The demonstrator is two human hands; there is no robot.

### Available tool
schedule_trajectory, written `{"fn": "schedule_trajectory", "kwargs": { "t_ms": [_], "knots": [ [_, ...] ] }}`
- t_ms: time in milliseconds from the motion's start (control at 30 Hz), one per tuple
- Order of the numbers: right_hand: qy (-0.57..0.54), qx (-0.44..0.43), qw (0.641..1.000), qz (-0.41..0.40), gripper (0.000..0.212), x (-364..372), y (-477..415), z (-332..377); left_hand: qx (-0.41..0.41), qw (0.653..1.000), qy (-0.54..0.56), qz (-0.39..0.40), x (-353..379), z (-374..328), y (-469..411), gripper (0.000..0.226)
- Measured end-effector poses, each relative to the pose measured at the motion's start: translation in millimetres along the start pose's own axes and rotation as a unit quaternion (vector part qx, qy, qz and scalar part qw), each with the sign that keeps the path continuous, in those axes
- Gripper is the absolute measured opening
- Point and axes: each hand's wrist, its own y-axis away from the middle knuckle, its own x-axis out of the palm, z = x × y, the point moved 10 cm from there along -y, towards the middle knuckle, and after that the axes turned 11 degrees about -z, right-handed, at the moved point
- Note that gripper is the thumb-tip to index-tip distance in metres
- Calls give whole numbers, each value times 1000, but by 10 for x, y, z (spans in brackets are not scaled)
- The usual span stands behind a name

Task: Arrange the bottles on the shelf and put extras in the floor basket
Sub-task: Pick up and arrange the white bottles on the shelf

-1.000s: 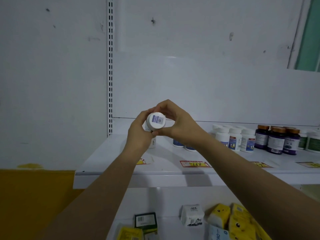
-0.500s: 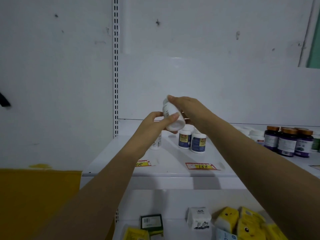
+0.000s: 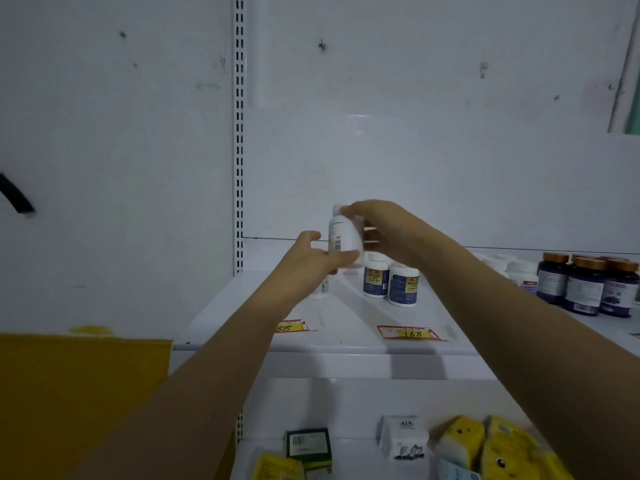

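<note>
White bottle [image 3: 341, 237] is upright above the shelf [image 3: 346, 344], right hand [image 3: 384, 230] curled round its top, left hand [image 3: 311, 259] straight-fingered under its base.

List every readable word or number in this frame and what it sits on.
"88": left yellow-and-red price tag on the white metal shelf.
"168": right yellow-and-red price tag on that shelf.
Too small or blurred: labels on the held white plastic bottle, the blue-labelled white bottles, the dark brown-capped jars, the lower-shelf cartons.
</note>
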Motion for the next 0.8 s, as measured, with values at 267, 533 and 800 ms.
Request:
{"fn": "schedule_trajectory", "kwargs": {
  "t_ms": [267, 533, 800],
  "knots": [
    [132, -164, 977, 44, 42, 459, 68, 285, 86, 983, -76, -141, -472, 64, 17, 85],
    [221, -233, 945, 51, 37, 952, 45, 293, 49, 961, -222, -155, -880, 409, 32, 78],
    [302, -201, 931, 26, 38, 1100, -335, 21, 32, 908, -407, -96, -993, 817, 0, 50]
  ]
}}
